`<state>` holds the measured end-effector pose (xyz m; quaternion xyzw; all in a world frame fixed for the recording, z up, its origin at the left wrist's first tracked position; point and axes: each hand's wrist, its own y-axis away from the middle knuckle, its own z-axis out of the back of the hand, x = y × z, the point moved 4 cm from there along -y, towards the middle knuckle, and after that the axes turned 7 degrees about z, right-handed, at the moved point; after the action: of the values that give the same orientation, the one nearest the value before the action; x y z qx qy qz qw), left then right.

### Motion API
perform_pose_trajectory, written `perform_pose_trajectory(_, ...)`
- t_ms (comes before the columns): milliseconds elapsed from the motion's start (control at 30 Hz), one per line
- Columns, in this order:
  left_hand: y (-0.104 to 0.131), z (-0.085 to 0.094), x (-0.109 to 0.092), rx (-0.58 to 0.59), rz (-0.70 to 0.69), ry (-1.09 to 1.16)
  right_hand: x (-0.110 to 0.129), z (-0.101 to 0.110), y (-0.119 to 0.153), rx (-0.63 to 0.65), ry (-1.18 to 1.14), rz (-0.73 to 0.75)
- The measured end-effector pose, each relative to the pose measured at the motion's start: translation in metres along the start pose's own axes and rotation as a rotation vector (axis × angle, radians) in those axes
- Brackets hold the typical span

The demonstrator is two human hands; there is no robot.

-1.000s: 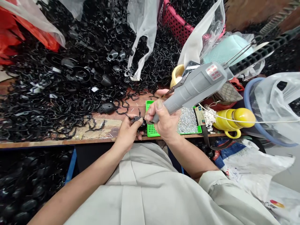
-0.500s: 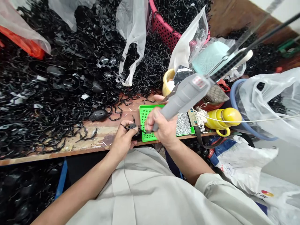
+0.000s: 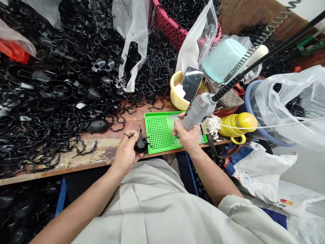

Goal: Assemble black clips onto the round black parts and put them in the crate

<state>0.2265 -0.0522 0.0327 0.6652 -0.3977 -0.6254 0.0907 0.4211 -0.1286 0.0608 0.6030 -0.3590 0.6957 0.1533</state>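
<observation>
My left hand (image 3: 127, 147) is closed on a black plastic spider (image 3: 141, 144) with thin bent legs, held by the bench's front edge just left of the green tray (image 3: 159, 132). In my right hand (image 3: 186, 134) is a grey electric screwdriver (image 3: 199, 110), tilted over the right half of that tray. A coiled cord and a black cable run up from its top end. Small silvery screws (image 3: 174, 117) lie in the tray. The screwdriver's tip is hidden behind my right hand.
Black plastic parts (image 3: 50, 88) are heaped over the left and back. Behind the tray stands a yellow bowl (image 3: 176, 95) with a phone (image 3: 192, 83) on it. At right are a yellow flask (image 3: 238, 123) and a blue tub (image 3: 250, 98). A white cord crosses there.
My right hand has carried the screwdriver right, away from the black spider and over the screws. My left hand still holds the spider, now seen more fully. The whole view has shifted slightly.
</observation>
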Motion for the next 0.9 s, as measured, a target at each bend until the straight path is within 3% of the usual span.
perform_pose_trajectory(233,-0.002,0.002,0.002,0.025,-0.034,-0.042,0.003,0.002,0.002,-0.014,0.015,0.049)
perform_pose_trajectory(367,-0.002,0.003,0.005,0.080,-0.067,-0.071,0.020,-0.003,0.002,-0.085,-0.027,0.104)
perform_pose_trajectory(467,-0.001,0.004,0.006,0.098,-0.075,-0.096,0.037,-0.023,0.001,-0.115,-0.150,0.105)
perform_pose_trajectory(667,0.001,0.004,0.005,0.089,-0.067,-0.077,0.050,-0.078,-0.002,-0.012,-0.389,0.010)
perform_pose_trajectory(900,0.007,0.005,0.000,0.074,-0.105,-0.088,0.039,-0.100,0.003,0.144,-0.459,-0.015)
